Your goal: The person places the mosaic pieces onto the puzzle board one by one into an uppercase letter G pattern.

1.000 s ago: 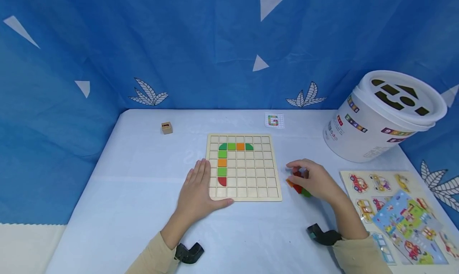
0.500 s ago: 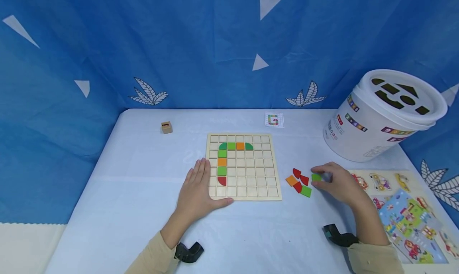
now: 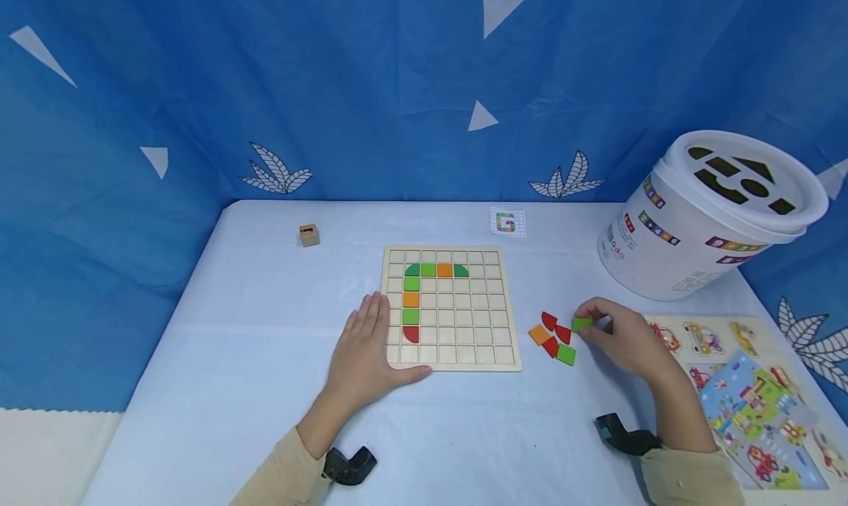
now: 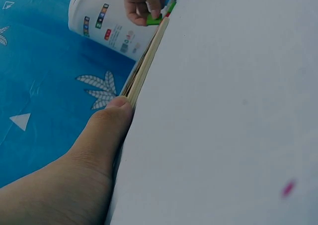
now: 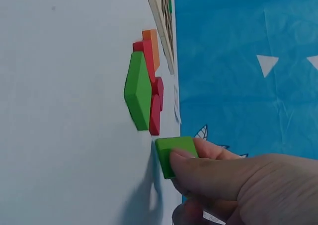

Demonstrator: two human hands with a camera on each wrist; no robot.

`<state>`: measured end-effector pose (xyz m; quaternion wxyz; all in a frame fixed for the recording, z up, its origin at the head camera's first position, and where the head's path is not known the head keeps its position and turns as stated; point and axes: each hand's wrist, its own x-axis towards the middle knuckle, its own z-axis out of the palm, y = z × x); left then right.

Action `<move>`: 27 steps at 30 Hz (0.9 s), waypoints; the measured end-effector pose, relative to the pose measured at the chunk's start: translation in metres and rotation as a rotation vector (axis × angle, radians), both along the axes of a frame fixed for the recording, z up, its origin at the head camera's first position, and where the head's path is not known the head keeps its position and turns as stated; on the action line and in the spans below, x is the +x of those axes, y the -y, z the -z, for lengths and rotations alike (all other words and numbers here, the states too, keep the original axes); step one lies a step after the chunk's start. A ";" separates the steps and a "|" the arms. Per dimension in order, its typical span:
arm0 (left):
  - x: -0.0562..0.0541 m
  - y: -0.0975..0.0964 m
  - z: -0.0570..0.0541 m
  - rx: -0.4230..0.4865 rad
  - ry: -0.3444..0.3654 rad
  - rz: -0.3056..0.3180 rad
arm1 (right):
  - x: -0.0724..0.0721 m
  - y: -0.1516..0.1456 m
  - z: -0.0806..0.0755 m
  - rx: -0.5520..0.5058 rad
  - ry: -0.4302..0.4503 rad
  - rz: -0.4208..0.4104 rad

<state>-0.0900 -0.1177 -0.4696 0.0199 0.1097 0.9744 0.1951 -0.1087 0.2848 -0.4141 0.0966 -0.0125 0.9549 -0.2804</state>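
My right hand (image 3: 619,338) pinches a green square tile (image 5: 175,153) between thumb and fingers, tilted up just over the table in the right wrist view. Beside it lies a small group: another green square tile (image 3: 566,355), an orange square tile (image 3: 539,334) and several red quarter-circle tiles (image 3: 549,320). My left hand (image 3: 361,351) lies flat with straight fingers along the left edge of the wooden grid board (image 3: 464,355), its thumb at the front edge. On the board, green, orange and red tiles (image 3: 411,300) form a column and a top row.
A small card with a coloured tile pattern (image 3: 508,222) lies behind the board. A wooden block (image 3: 308,235) sits at the back left. The white bucket (image 3: 676,248) with a shape-cutout lid stands back right, and a vehicle puzzle board (image 3: 702,338) lies at the right.
My right hand has moved right from over the loose tiles, uncovering them, and has lifted a green square tile slightly. The left hand has stayed on the board's edge.
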 end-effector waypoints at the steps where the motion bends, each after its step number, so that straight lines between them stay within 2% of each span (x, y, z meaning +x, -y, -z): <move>1: 0.000 0.000 0.000 0.000 0.001 0.000 | 0.000 0.001 0.000 -0.002 -0.015 0.006; 6: 0.000 0.000 0.000 -0.001 0.003 -0.001 | -0.005 0.019 0.000 -0.046 -0.068 0.045; 9: 0.000 0.001 0.000 0.001 0.001 -0.001 | -0.009 0.037 0.003 -0.093 -0.076 0.037; 18: 0.000 -0.001 0.000 0.003 0.009 0.001 | -0.016 0.099 0.008 -0.243 -0.069 -0.102; 27: 0.000 -0.001 -0.001 -0.028 -0.009 0.001 | -0.009 0.159 0.015 -0.311 -0.018 -0.191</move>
